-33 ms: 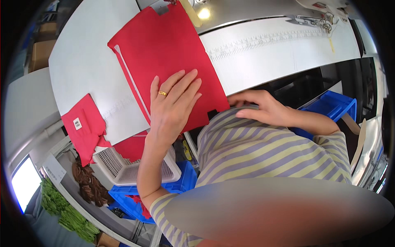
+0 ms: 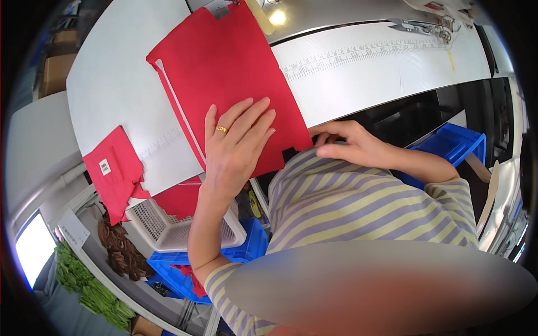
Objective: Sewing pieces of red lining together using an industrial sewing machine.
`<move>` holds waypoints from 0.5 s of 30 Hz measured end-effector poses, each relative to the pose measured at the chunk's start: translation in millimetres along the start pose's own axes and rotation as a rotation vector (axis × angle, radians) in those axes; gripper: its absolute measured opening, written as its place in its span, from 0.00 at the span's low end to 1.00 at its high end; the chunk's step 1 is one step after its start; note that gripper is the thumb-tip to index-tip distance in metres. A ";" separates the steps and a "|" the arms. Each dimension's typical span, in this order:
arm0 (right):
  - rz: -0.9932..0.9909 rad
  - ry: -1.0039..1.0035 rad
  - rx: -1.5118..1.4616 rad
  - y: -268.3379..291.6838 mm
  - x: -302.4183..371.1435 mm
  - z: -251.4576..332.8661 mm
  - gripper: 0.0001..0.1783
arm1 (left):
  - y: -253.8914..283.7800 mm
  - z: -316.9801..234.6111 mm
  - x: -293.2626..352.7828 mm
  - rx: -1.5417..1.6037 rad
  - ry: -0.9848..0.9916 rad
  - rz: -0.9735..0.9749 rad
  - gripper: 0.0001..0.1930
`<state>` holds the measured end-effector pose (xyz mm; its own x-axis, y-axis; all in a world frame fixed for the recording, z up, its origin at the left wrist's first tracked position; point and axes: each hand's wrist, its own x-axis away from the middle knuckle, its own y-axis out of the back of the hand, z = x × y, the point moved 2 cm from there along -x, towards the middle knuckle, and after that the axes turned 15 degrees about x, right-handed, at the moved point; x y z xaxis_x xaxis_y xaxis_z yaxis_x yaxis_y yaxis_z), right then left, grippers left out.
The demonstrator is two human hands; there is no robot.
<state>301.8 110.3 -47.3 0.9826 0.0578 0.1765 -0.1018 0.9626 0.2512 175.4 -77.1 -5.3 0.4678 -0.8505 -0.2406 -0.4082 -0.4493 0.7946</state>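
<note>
Red fabric panel (image 2: 224, 61): laid on white worktop (image 2: 123, 67), under the left hand (image 2: 230, 147), fingers flat, slightly apart. Right hand (image 2: 360, 144): fingers curled at panel's near right corner; whether clamped, cannot tell.

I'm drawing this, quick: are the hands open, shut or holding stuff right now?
Left hand: open, resting on the red cloth.
Right hand: partly curled by the cloth's corner; whether it is holding anything cannot be told.
</note>
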 end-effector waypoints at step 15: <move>0.187 -0.260 -0.374 -4.6 2.6 3.3 0.12 | -36.2 -27.6 20.6 -0.092 -0.244 -0.192 0.13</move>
<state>304.3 105.2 -44.9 0.8767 0.2163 0.4296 -0.1628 0.9739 -0.1581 221.5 -70.8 -23.6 0.3232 -0.7980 -0.5087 -0.2530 -0.5909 0.7661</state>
